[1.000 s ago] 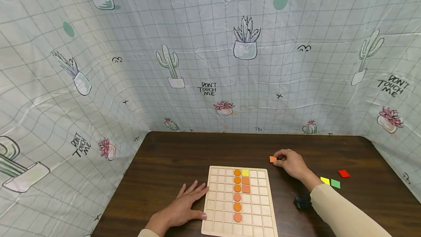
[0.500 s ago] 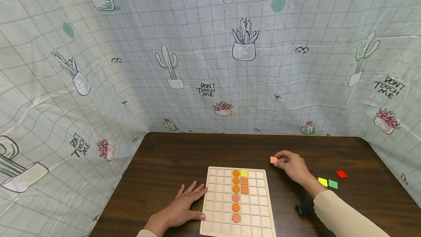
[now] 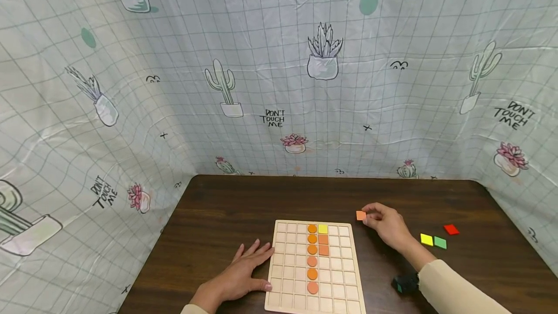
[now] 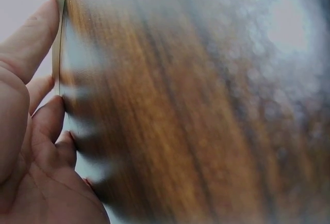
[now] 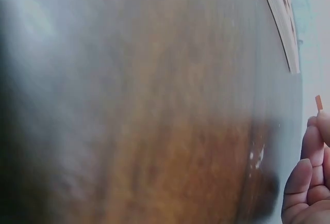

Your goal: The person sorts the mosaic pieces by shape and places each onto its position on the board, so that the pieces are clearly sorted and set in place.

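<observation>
A square wooden grid board (image 3: 287,287) lies at the front middle of the table. Down one column runs a line of several orange discs (image 3: 312,249); beside its upper end sit a yellow square tile (image 3: 322,229) and two orange square tiles (image 3: 323,244). My left hand (image 3: 237,275) is spread on the table, thumb and fingertips at the board's left edge. To the right of the board's far corner, my right hand (image 3: 387,226) pinches an orange square tile (image 3: 361,215) between thumb and finger. In the right wrist view that tile (image 5: 318,102) shows edge-on above the fingertips.
Right of my right forearm lie a yellow tile (image 3: 426,240), a green tile (image 3: 440,242) and a red tile (image 3: 451,229). A black wrist device (image 3: 405,283) sits under the right sleeve. The dark wooden table (image 3: 244,197) ends at a cactus-print curtain (image 3: 261,86).
My right hand has shifted slightly toward the board and nearer me with the orange tile pinched. My left hand keeps its place at the board's edge.
</observation>
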A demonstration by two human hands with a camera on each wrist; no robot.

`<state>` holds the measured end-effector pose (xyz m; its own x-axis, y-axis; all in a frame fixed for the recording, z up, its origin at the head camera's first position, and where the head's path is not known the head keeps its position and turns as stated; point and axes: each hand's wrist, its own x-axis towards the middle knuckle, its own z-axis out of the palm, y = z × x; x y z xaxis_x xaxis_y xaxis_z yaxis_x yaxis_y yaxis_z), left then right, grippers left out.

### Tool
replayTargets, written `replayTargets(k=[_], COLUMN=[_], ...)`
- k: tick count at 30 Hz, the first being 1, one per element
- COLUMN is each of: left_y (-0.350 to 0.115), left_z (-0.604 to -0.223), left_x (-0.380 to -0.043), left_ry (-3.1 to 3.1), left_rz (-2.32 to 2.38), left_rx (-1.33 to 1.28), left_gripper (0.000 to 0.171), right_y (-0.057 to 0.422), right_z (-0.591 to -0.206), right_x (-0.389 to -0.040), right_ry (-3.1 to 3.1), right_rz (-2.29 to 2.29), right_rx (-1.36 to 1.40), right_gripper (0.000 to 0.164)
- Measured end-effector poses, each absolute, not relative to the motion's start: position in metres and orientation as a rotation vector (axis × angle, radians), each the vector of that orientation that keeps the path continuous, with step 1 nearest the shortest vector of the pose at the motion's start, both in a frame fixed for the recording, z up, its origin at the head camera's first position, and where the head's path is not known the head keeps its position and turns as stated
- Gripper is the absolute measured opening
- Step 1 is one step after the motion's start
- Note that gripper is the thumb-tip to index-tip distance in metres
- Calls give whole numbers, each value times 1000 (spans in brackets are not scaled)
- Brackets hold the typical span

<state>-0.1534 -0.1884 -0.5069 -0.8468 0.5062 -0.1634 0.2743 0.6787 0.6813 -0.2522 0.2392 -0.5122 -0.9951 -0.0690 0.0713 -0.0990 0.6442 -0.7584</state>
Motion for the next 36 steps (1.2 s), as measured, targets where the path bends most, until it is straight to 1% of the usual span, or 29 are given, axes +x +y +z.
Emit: replayTargets(k=[11, 24, 36], left_y=[-187, -188, -188], left_z=[-505, -507, -508], left_x=[-154, -154, -153], left_ry=[2550, 2536, 2545], left_rz=[966, 971, 970], left_rx=[617, 613, 620], left_gripper=[89, 89, 89], right_y=[233, 229, 209], right_z=[-513, -511, -507], right_x=[-240, -224, -202], right_ry=[-2774, -2747, -2773], right_rz=[1275, 1377, 1463], right_rx=[160, 196, 221], right_gripper=[20, 22, 19])
